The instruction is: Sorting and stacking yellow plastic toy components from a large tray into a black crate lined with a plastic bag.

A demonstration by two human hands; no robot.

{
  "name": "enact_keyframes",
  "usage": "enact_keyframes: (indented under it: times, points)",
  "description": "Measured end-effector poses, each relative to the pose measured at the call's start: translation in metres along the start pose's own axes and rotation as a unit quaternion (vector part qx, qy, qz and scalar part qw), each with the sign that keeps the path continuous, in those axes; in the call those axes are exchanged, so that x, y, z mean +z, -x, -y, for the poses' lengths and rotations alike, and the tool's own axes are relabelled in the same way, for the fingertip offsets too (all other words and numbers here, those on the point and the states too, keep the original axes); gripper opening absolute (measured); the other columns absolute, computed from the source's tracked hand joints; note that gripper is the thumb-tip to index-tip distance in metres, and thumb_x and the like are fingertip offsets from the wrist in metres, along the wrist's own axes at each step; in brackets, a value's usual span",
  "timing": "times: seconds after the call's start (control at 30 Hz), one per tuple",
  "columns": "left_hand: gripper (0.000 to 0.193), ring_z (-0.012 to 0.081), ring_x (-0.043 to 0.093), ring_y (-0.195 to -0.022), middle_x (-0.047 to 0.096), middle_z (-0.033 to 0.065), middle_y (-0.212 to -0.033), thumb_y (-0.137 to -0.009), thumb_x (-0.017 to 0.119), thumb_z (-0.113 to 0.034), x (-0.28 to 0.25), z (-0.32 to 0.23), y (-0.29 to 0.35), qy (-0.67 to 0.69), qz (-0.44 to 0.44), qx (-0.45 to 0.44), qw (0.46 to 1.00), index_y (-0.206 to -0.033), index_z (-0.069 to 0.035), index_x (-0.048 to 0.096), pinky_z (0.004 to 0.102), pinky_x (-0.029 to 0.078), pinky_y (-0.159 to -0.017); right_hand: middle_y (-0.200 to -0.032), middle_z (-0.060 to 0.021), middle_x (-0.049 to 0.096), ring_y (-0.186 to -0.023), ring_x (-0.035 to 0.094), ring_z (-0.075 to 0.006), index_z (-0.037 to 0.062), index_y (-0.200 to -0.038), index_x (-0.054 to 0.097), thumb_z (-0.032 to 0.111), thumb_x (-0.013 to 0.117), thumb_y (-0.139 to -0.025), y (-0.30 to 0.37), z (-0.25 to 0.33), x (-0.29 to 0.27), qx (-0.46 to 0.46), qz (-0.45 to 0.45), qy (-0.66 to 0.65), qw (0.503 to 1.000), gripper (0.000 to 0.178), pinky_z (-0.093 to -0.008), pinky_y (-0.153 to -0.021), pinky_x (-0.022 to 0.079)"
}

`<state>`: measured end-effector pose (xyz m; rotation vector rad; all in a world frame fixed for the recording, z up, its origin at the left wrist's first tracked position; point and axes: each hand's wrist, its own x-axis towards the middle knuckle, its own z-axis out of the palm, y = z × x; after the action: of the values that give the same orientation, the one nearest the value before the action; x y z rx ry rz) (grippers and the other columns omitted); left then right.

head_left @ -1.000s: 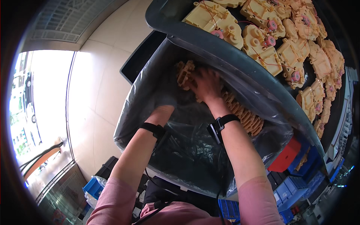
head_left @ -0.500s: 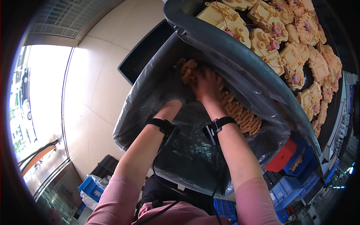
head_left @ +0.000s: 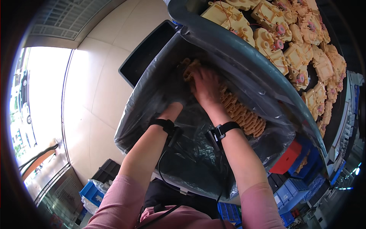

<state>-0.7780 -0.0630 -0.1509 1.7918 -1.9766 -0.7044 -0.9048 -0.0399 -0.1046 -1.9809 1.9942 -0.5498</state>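
Near edge: two forearms in pink sleeves are reaching away from the body, each with a black wrist strap, a cable trailing from the left one.

Both are going down into a bin lined with a dark plastic bag (head_left: 198,160). The left hand (head_left: 170,110) is sinking into the folds of the liner; its fingers are hidden, so I cannot tell whether it is gripping anything. The right hand (head_left: 206,86) is lying palm down, fingers spread and curled over the far end of a row of tan plastic parts (head_left: 238,112), apparently gathering or pressing them rather than lifting clear.

The row is lying inside the bag, running from under the right hand toward the right, the pieces packed edge to edge.

Farther off, the counter (head_left: 244,53) rim is curving over the bin, and cream housings with pink centres (head_left: 293,57) are crowding its top, many of them.

Judgement: the work looks midway. One row is bagged; much of the bag appears unfilled.

Low right: blue crates (head_left: 293,191) and a red box (head_left: 288,158).
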Motion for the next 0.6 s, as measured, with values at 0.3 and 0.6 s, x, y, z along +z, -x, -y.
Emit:
enact_keyframes:
  times: [0.3,0.6]
  points:
    - [0.051,0.0272,0.041,-0.129,0.044,0.0143,-0.137,-0.088,0.058,-0.015,0.001,0.023,0.014,0.096,0.051,-0.082,0.991,-0.136,-0.008,0.041,0.0339,0.032,-0.107,-0.107,-0.0106,0.055,-0.106,0.053,-0.0290,0.0160,-0.114,0.056,0.011,0.053,-0.082,-0.017,-0.005,0.013,-0.086,0.004,-0.023,0.996,0.032,-0.0437,-0.085,0.044]
    - [0.043,0.0211,0.041,-0.128,0.045,0.0112,-0.135,-0.094,0.040,-0.010,0.027,0.067,0.009,-0.068,0.127,-0.040,0.989,-0.136,-0.004,0.038,0.0290,0.031,-0.107,-0.110,-0.0063,0.053,-0.111,0.050,-0.0256,0.0197,-0.112,0.057,0.022,0.072,-0.071,-0.012,0.015,0.012,-0.081,0.065,0.053,0.993,0.044,-0.0457,-0.089,0.040]
